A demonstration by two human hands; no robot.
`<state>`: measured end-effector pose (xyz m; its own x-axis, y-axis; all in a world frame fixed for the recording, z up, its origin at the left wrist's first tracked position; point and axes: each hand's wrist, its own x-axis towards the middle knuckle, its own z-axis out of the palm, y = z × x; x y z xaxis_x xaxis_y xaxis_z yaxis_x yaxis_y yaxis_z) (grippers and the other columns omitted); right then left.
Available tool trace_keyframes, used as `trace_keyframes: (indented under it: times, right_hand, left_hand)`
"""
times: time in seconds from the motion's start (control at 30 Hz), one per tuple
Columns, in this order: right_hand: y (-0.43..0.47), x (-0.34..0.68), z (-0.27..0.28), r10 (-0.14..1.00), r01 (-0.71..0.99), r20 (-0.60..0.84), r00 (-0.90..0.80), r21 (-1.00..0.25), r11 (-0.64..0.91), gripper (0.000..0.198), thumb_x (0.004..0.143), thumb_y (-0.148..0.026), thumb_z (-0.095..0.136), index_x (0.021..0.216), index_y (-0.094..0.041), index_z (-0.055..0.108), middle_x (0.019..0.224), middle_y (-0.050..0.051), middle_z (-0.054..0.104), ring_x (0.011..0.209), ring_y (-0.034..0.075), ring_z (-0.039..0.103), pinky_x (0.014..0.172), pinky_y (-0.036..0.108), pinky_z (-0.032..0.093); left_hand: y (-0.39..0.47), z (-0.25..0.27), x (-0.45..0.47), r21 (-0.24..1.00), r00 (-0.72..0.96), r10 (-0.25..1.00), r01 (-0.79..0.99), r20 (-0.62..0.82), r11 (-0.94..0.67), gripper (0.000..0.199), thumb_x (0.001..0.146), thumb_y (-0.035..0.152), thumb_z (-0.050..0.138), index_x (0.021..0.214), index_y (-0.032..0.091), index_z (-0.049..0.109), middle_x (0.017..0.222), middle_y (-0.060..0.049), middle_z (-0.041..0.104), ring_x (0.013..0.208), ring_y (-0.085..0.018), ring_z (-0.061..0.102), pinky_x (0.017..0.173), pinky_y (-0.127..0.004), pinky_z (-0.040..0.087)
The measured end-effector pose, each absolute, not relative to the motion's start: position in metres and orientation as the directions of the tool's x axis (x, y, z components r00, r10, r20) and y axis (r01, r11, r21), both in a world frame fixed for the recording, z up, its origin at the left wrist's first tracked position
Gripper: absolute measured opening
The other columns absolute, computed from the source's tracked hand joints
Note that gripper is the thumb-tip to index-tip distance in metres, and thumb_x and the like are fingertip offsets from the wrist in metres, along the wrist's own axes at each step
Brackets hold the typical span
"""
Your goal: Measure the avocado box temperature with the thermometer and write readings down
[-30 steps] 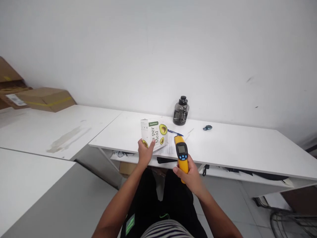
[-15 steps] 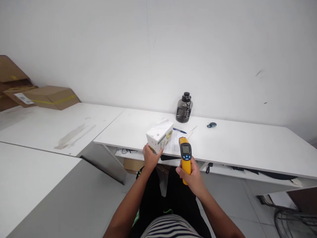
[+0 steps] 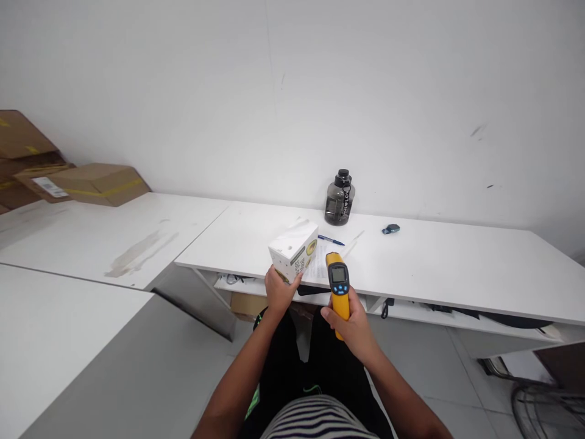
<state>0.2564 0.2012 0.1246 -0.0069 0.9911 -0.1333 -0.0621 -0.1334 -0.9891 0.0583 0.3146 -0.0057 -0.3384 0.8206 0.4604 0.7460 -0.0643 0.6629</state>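
My left hand (image 3: 280, 291) grips the near lower end of a white cardboard box (image 3: 292, 249) with an avocado picture on its right side. The box is tilted at the table's front edge. In my right hand (image 3: 351, 320) is a yellow infrared thermometer (image 3: 339, 292), upright, its dark screen and blue buttons facing me. My fingers wrap around its handle. A printed paper sheet (image 3: 322, 259) lies between the box and the thermometer, partly covered. Just beyond the paper rests a blue pen (image 3: 331, 240).
A dark water bottle (image 3: 339, 198) stands against the wall. To its right lies a small dark teal object (image 3: 390, 229). Cardboard boxes (image 3: 98, 183) are stacked at the far left. Beneath the white table (image 3: 439, 262), a shelf holds cables and dark items.
The thermometer in my right hand has shifted slightly left, towards the box. The white box stays nearly in place in my left hand. The view has turned very slightly.
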Motion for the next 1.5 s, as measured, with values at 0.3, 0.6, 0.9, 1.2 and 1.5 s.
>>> trace_keyframes:
  times: [0.3,0.6,0.9,1.2,1.5]
  right_hand:
    - [0.277,0.318,0.079,0.975,0.792,0.065,0.213,-0.595,-0.134,0.059,0.093,-0.039,0.057,0.148,-0.02,0.047,0.127,0.017,0.064,0.104,0.03,0.065,0.084,0.041,0.051]
    - [0.34,0.335,0.052,0.956,0.965,0.143,0.254,-0.105,-0.241,0.05,0.097,-0.032,0.052,0.143,-0.014,0.052,0.139,0.026,0.059,0.138,0.042,0.043,0.108,0.066,0.03]
    - [0.415,0.294,0.06,0.995,0.998,0.082,-0.049,-0.043,0.052,0.046,0.099,-0.02,0.036,0.136,-0.009,0.062,0.159,0.023,0.042,0.155,0.037,0.021,0.118,0.073,0.004]
    - [0.404,0.289,0.047,0.96,0.951,0.278,0.025,-0.303,0.063,0.04,0.104,-0.029,0.037,0.116,-0.024,0.075,0.139,0.012,0.064,0.142,0.034,0.041,0.117,0.072,0.011]
    - [0.384,0.286,0.034,0.968,0.839,0.227,-0.11,-0.501,0.213,0.039,0.105,-0.03,0.04,0.115,-0.012,0.073,0.109,0.015,0.076,0.102,0.027,0.067,0.092,0.04,0.05]
  left_hand:
    - [0.315,-0.001,0.059,0.697,-0.361,0.829,0.716,0.427,-0.047,0.077,0.069,0.056,0.077,0.128,0.015,0.048,0.117,-0.02,0.064,0.119,-0.042,0.06,0.099,-0.057,0.048]
    - [0.317,-0.014,0.058,0.711,-0.384,0.81,0.701,0.444,-0.057,0.078,0.068,0.055,0.075,0.128,0.015,0.045,0.12,-0.021,0.063,0.122,-0.042,0.058,0.105,-0.06,0.044]
    - [0.317,-0.012,0.062,0.7,-0.38,0.803,0.711,0.459,-0.063,0.075,0.07,0.051,0.074,0.128,0.013,0.045,0.12,-0.022,0.063,0.123,-0.042,0.057,0.106,-0.061,0.043]
    - [0.315,0.027,0.101,0.818,-0.528,0.798,0.57,0.29,0.079,0.09,0.07,0.05,0.078,0.139,0.008,0.036,0.136,-0.031,0.052,0.139,-0.045,0.044,0.117,-0.066,0.028]
    - [0.228,0.157,0.08,0.883,-0.4,0.795,0.315,0.456,-0.348,0.073,0.095,0.072,0.032,0.154,0.029,0.035,0.141,-0.01,0.056,0.139,-0.035,0.052,0.109,-0.055,0.048]
